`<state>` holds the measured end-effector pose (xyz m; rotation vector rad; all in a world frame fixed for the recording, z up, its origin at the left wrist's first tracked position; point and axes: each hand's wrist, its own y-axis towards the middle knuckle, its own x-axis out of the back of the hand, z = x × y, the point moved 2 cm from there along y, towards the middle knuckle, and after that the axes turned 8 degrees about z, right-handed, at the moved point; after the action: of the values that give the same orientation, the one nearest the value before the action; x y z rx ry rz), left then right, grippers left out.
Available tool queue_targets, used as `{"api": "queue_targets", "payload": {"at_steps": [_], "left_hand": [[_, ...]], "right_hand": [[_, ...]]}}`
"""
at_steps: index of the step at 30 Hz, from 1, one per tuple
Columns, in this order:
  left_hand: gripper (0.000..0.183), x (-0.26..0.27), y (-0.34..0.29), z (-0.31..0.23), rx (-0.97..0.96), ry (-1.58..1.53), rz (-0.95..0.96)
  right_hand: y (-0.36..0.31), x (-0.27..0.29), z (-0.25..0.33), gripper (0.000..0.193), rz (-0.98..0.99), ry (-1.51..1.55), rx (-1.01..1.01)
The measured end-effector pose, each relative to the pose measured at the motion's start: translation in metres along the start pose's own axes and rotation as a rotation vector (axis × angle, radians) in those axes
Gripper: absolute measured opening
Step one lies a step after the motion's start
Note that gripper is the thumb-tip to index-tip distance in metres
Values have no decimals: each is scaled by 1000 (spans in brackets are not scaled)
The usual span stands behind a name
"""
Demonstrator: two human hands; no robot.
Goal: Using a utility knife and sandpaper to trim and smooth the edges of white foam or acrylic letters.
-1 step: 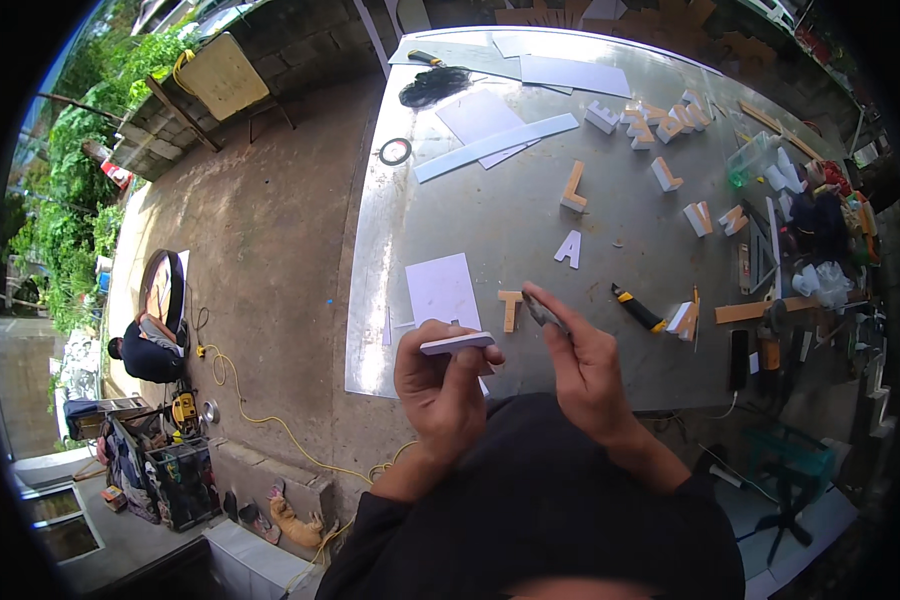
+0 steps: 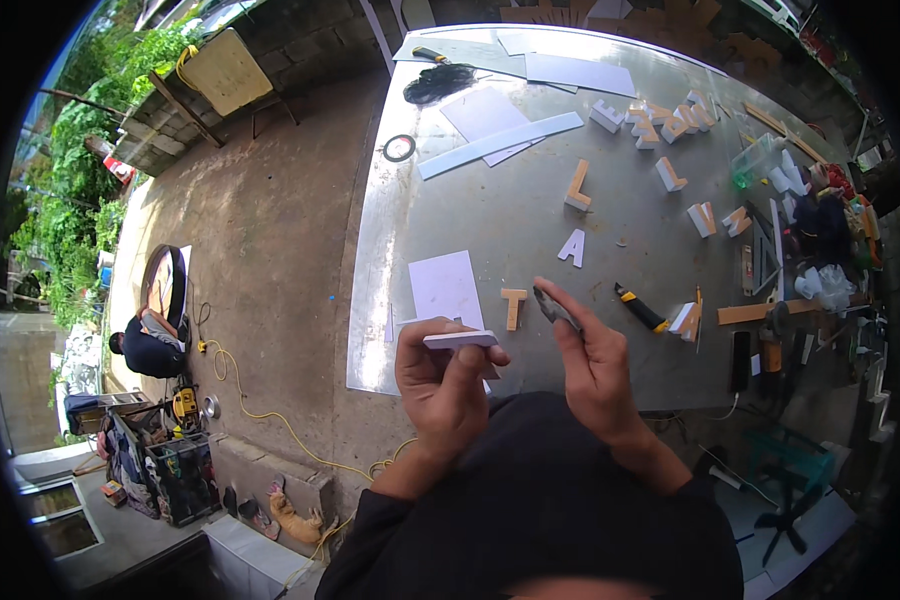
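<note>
Between the fingers and thumb of my left hand [image 2: 442, 385] is a small white board piece [image 2: 460, 340], seen nearly edge-on. My right hand [image 2: 597, 368] pinches a small dark grey flat piece [image 2: 555, 308]; what it is made of is unclear. The two hands are apart above the near edge of the table. Just beyond them lies a tan letter T [image 2: 513, 308], with a white letter A [image 2: 572, 247] farther off. A white sheet [image 2: 444, 287] lies past my left hand, which partly covers it. Right of my right hand rests a yellow-and-black utility knife [image 2: 640, 308].
The metal-topped table [image 2: 390, 240] carries several block letters [image 2: 660, 122], white boards [image 2: 580, 72], a tape roll [image 2: 399, 148] and a black phone [image 2: 740, 360]. Clutter [image 2: 820, 220] crowds its right end. Another person [image 2: 152, 348] bends down at far left; a cat [image 2: 295, 515] lies below.
My right hand has moved slightly right, away from my left hand, still holding the grey piece. The left hand's grip on the white piece looks unchanged. The whole view has shifted a little.
</note>
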<state>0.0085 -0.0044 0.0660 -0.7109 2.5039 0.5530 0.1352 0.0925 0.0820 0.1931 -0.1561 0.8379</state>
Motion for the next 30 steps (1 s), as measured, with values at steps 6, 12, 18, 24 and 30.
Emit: {"api": "queue_targets", "payload": {"at_steps": [6,12,18,24,30], "left_hand": [[22,-9,0,-13,111,-292,-18],[34,2,-5,-4,-26,47,25],[35,-6,-4,-11,-201,584,120],[31,-9,-4,-9,-387,762,132],[27,-4,-6,-7,-363,838,151]], "right_hand": [[-5,6,13,36,-107,313,27],[-4,10,21,37,-12,145,213],[-3,4,24,48,-6,-152,383],[-4,-1,26,45,24,-330,416],[-5,-8,30,37,25,-395,453]]}}
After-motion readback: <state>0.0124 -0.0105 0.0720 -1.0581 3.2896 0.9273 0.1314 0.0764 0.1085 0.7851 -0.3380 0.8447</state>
